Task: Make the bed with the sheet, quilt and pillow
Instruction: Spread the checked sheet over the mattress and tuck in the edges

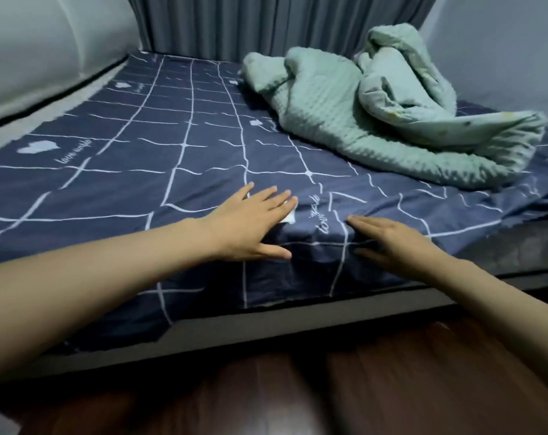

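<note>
Head view: both hands lie flat on the sheet (172, 146) at centre frame, near the bed's near edge. The left hand (250, 224) has fingers straight and slightly spread; the right hand (395, 243) has fingers straight and close together, likely smoothing the puckered fold between them. The quilt (376, 120) sits bunched at upper right, off the working area. No pillow shows.

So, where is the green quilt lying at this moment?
In the head view, the quilt lies bunched up on the far right part of the sheet, near the curtain, beyond the right hand.
</note>
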